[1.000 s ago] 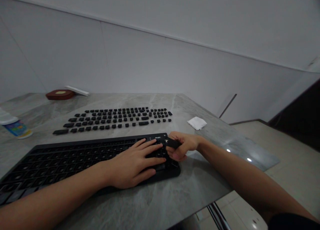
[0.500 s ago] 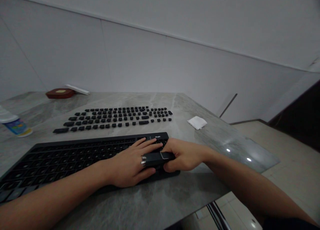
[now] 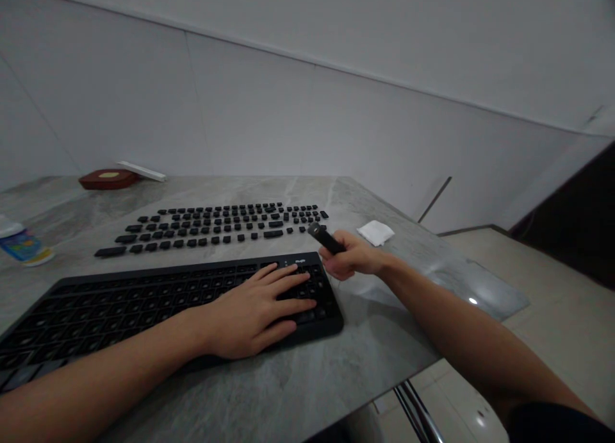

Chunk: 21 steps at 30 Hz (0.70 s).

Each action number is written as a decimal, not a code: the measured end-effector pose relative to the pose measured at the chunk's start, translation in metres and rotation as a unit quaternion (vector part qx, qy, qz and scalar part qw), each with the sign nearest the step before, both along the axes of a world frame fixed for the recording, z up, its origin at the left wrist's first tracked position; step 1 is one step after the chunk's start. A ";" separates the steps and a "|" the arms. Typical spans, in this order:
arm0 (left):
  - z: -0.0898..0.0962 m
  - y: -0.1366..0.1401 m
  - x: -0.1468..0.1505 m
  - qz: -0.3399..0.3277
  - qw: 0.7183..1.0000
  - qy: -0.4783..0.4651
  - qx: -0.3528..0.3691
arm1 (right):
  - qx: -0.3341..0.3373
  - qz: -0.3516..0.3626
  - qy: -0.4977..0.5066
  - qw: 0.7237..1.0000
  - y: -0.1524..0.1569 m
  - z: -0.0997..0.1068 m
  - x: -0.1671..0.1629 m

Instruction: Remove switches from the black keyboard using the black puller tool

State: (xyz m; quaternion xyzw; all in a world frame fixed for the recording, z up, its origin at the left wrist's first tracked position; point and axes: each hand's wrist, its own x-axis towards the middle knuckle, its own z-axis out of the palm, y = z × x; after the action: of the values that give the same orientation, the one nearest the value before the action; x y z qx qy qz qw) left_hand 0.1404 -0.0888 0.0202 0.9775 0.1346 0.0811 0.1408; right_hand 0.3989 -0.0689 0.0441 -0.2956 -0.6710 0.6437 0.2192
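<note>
A black keyboard (image 3: 158, 302) with its keycaps off lies across the front of the table. My left hand (image 3: 259, 308) rests flat on its right part, fingers spread over the bare key positions. Beyond the keyboard's right end, my right hand (image 3: 353, 256) is closed around a slim black keycap puller (image 3: 329, 239). The puller tilts up and to the left, clear of the keyboard. Its metal parts are hard to make out now. Behind the keyboard, loose black keycaps (image 3: 216, 230) lie in rows, with a long one (image 3: 110, 252) at the front left.
A folded white tissue (image 3: 375, 233) lies right of the keycaps. At the left edge stands a white and blue container (image 3: 26, 245). A reddish-brown box (image 3: 108, 179) and a white bar (image 3: 144, 171) sit by the wall. The grey marbled table (image 3: 355, 366) ends at the right.
My right hand has lifted the keycap puller off the right part of the keyboard, up and away, and its end now tilts upward. My left hand stays flat on the keyboard.
</note>
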 end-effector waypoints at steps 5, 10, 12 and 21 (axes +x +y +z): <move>0.000 -0.001 0.000 0.000 1.000 0.006 0.002 | -0.012 -0.019 0.015 1.000 -0.005 -0.002 -0.011; 0.001 -0.001 0.000 -0.004 1.000 -0.005 0.000 | -0.057 -0.065 -0.074 0.994 -0.017 0.000 -0.027; 0.001 -0.001 0.000 -0.005 1.000 0.004 0.005 | -0.069 -0.085 -0.080 0.991 -0.020 0.002 -0.030; -0.002 0.000 0.001 -0.007 1.000 0.002 0.027 | -0.038 -0.167 -0.110 0.979 -0.031 0.013 -0.039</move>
State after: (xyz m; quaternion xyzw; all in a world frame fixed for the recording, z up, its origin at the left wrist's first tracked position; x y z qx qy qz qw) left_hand 0.1412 -0.0889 0.0185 0.9820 0.1258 0.0814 0.1150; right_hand 0.3603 -0.1004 0.0573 -0.4807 -0.6070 0.5868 0.2367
